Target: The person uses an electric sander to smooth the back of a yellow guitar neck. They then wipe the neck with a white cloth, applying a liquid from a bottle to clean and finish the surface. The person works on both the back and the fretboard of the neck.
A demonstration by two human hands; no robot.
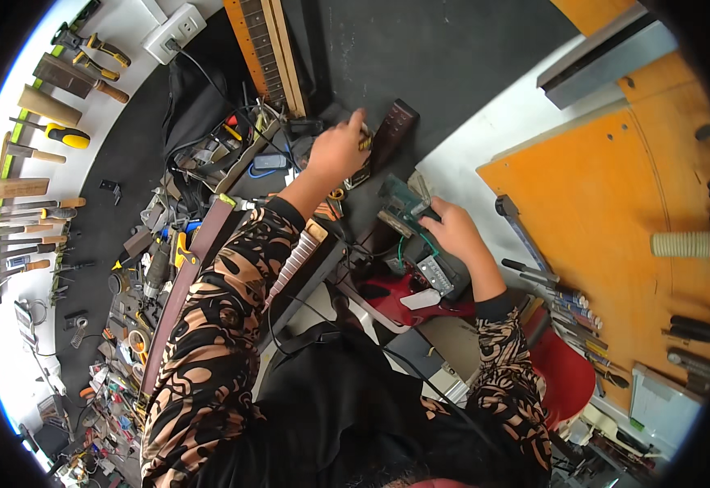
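Note:
My left hand (337,153) reaches forward over the bench with its fingers curled at a small dark item with yellow on it (364,143). What the fingers hold is mostly hidden. Just right of it stands a dark brown block (395,128). My right hand (455,231) is closed on the near edge of a dark green, block-like object (402,200), whose kind I cannot make out. Below that hand, a metal plate with a row of small parts (436,276) sits on a grey surface beside a glossy red body (375,293). Thin green wires run close by.
A fretted instrument neck (261,49) lies at the back. Tools crowd the left bench, and more hang on the left wall (54,134). A long reddish-brown bar (192,285) lies left of my left arm. An orange wooden panel (582,187) with pens below stands right. Cables cross near my lap.

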